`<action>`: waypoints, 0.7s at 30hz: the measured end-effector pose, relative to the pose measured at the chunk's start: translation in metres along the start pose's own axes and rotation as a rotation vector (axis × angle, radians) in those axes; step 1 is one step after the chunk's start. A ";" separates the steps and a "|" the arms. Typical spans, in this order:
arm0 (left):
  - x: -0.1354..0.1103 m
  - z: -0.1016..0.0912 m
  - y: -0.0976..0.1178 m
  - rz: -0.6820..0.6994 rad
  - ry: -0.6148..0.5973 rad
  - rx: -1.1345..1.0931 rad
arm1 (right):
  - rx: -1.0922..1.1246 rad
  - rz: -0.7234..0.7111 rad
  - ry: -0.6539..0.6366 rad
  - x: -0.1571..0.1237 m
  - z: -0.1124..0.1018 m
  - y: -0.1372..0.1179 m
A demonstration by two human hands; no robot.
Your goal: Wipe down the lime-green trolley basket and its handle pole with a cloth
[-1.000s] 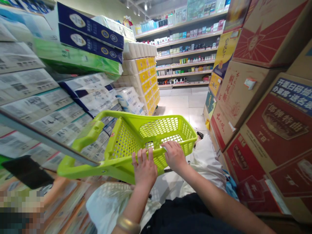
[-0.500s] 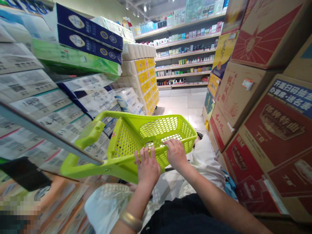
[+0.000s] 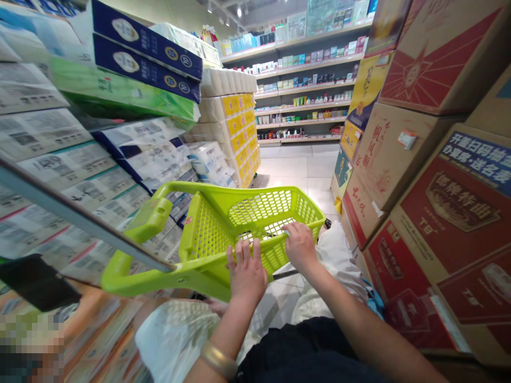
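Steadying is, I judge, the step. Stacked boxes (image 3: 389, 151), right. Green cart (image 3: 209, 276), before me, left of them. My right hand (image 3: 301, 247), grasping its near rim (image 3: 274, 241); my left hand (image 3: 248, 276), fingers over it, tightness I cannot tell. Gold bangle (image 3: 217, 360). Next move likely calls for even pressure.

Cart (image 3: 207, 272) before you: moulded plastic, smooth, softly glossy, walls perforated; bangle (image 3: 218, 360) on your left wrist: smooth gold-toned metal, bright sheen; your trousers (image 3: 339, 266): thin creased cloth, matt; your top (image 3: 307, 348): dark matt cloth; packs (image 3: 147, 74) at your left: glossy plastic film; bar (image 3: 88, 220) across your left: smooth, metal-looking; boxes (image 3: 393, 151) at your right: cardboard, mostly matt; floor (image 3: 319, 187) ahead of you: smooth tile, shiny
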State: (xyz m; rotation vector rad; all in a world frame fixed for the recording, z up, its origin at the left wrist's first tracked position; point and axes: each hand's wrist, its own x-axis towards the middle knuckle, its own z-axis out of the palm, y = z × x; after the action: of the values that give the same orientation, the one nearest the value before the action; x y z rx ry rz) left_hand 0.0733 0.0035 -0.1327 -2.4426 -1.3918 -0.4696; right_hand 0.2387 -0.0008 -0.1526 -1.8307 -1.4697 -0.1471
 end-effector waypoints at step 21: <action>0.034 0.003 -0.049 0.065 -0.067 -0.023 | -0.066 0.002 -0.026 0.017 0.000 0.031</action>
State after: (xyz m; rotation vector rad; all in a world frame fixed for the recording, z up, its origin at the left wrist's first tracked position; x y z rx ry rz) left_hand 0.0472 0.0546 -0.1169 -2.5354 -1.3349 -0.3942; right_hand 0.2716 0.0115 -0.1592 -1.8933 -1.4972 -0.1739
